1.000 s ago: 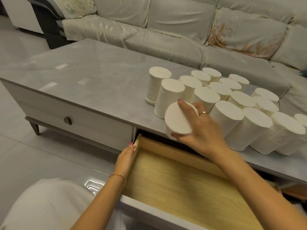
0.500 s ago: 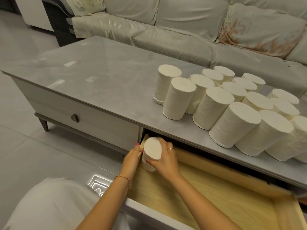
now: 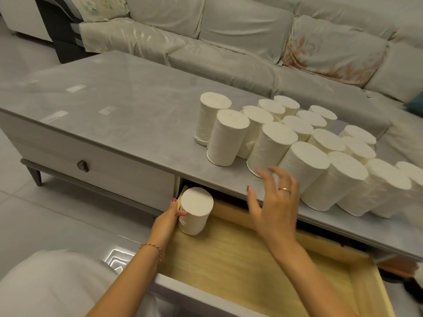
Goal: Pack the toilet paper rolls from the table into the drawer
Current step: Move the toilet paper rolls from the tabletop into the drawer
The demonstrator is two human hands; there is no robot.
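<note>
Judging the rolls [image 3: 270, 147] by their look, I took them for light, soft, squashable cylinders with a papery, non-slip wrap, best taken around the middle of the side wall with a wide, gentle span rather than pinched at the flat ends. One roll [image 3: 195, 210] stood upright in the drawer [image 3: 251, 266], tucked into the drawer's far left corner. My left hand [image 3: 168, 221] lay against that roll's side, thumb and fingertips touching it in a loose steadying grip, not a full wrap. My right hand [image 3: 273, 205] hung empty above the drawer's back edge, fingers spread wide and apart, near the closest standing roll [image 3: 273, 146] at the front of the surface [image 3: 114, 124] but not touching it. All the other rolls stood clustered on the surface behind the drawer, toward its right. I reckoned the packing had barely begun.
</note>
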